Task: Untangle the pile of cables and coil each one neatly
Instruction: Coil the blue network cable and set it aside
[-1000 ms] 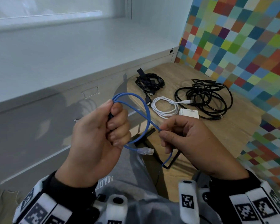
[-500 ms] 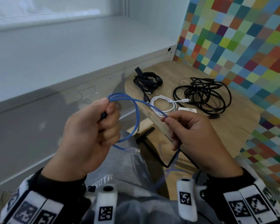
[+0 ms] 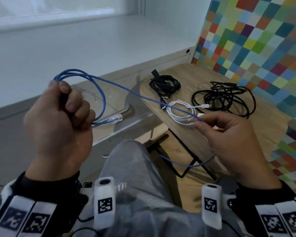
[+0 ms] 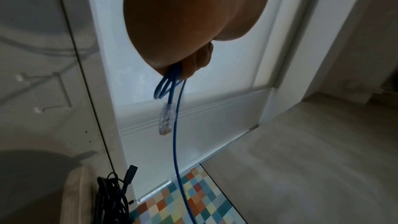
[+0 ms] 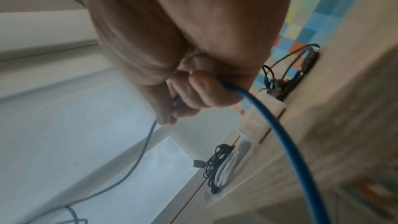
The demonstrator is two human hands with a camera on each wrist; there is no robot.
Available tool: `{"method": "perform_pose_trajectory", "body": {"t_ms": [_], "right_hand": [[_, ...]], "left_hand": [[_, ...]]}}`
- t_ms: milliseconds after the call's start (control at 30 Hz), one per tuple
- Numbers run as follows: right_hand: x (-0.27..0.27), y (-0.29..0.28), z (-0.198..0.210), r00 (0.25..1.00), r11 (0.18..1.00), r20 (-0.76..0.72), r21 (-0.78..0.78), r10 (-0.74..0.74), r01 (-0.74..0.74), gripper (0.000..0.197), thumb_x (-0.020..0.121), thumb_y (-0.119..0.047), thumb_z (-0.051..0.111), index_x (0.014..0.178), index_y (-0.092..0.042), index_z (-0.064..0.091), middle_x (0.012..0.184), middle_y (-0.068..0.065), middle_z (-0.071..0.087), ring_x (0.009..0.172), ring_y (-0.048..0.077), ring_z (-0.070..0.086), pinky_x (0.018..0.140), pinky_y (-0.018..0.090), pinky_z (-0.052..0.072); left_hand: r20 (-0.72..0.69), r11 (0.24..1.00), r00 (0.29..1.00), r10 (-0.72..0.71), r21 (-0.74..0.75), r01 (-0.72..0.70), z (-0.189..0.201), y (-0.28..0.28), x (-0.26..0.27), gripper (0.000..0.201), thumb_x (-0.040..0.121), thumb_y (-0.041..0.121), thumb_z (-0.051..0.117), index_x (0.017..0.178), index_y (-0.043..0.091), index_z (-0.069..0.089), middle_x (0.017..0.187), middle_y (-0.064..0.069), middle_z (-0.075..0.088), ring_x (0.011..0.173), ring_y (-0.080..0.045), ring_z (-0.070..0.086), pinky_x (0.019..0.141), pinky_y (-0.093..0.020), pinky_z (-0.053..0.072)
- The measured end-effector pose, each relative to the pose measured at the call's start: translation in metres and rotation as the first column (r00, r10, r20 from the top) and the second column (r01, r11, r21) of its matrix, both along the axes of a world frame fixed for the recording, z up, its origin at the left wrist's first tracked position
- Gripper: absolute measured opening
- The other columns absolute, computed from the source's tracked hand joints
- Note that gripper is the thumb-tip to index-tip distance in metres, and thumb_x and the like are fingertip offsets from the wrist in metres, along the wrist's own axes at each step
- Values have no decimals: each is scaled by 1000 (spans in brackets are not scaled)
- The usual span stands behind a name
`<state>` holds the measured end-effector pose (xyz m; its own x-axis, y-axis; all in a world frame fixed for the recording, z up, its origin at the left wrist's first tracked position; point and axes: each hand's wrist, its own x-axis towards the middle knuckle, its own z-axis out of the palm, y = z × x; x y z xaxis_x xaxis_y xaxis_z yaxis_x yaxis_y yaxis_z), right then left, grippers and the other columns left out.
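Note:
A thin blue network cable point(image 3: 126, 89) stretches between my two hands above my lap. My left hand point(image 3: 61, 117) grips several loops of it in a fist; the clear plug point(image 3: 115, 119) sticks out to the right of the fist, also seen hanging below the palm as the clear plug point(image 4: 165, 120). My right hand point(image 3: 229, 139) pinches the blue cable point(image 5: 269, 125) between thumb and fingers, and the slack hangs in a low arc point(image 3: 186, 164) under it. On the wooden table point(image 3: 272, 134) lie a coiled black cable point(image 3: 166, 84), a coiled white cable point(image 3: 179, 111) and a loose black cable point(image 3: 225, 100).
A white cabinet point(image 3: 75, 48) with a grey front runs along the left and back. A wall of coloured squares point(image 3: 263, 40) borders the table on the right. My grey-trousered knee point(image 3: 126, 159) lies below the hands, with the table's black frame point(image 3: 186, 151) beside it.
My hands have drawn apart: the left one moved left and up with the loops, the right one moved right, so the blue cable between them is now longer and straighter.

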<state>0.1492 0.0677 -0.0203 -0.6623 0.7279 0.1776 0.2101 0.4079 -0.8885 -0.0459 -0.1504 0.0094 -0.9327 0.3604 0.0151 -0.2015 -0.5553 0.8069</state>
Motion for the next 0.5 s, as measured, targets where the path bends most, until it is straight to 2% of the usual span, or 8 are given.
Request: {"method": "perform_pose_trajectory", "body": {"t_ms": [33,67,133,200,300,367,433,500], "right_hand": [[-1,-2,3,1000,998,-1,59,-14,14,12,87,-27,79,82,-38,79,81,-7,74,68,9,63,62,30,50],[-2,-6,5,1000,994,17,110,-9,7,15,87,-26,80,81,-40,79,80,-12,75,73,8,67,64,25,53],[-6,-16,8,993,985,106,155,59,-75,15,87,-24,80,89,-39,80,78,-19,75,78,-3,69,65,9,49],[-10,-28,8,960,960,235,198,151,-199,14,89,-26,76,99,-34,81,83,-23,73,82,-9,66,66,6,44],[-14,-44,9,917,897,290,266,275,-353,16,94,-30,68,101,-31,82,81,-22,67,82,-3,63,66,10,41],[-16,-52,12,897,856,272,298,348,-423,19,91,-32,63,98,-31,81,77,-16,66,77,4,62,64,20,45],[-17,-57,15,880,834,222,288,420,-470,15,91,-30,65,94,-31,80,77,-16,65,75,6,63,65,26,48],[-18,-60,16,868,819,167,287,468,-497,12,92,-24,69,91,-29,80,77,-19,66,75,5,64,65,23,48]], "left_hand": [[-39,999,999,18,-36,-20,-1,3,2,32,106,22,35,75,26,42,58,7,26,46,-11,15,44,-24,17],[-93,997,995,26,-73,-32,-2,7,6,32,105,19,36,74,24,42,57,6,28,46,-12,18,42,-24,18],[-250,986,968,-5,-163,-37,-8,14,16,34,104,16,38,72,24,47,55,4,36,47,-13,25,41,-24,21],[-399,958,909,-117,-286,-2,-15,20,27,35,103,21,40,69,27,51,57,2,45,49,-18,35,45,-26,29],[-563,869,759,-327,-495,7,-27,23,41,33,103,33,40,74,27,52,65,-2,58,61,-31,55,58,-43,47],[-616,810,661,-428,-585,-20,-33,25,46,33,103,41,38,81,23,55,76,0,64,76,-28,64,71,-50,52],[-628,753,585,-513,-656,-45,-36,27,52,37,102,42,38,87,15,58,82,3,63,81,-19,63,74,-42,50],[-619,740,570,-541,-672,-27,-35,29,57,31,103,37,41,86,16,56,79,4,59,76,-17,58,68,-32,47]]}}
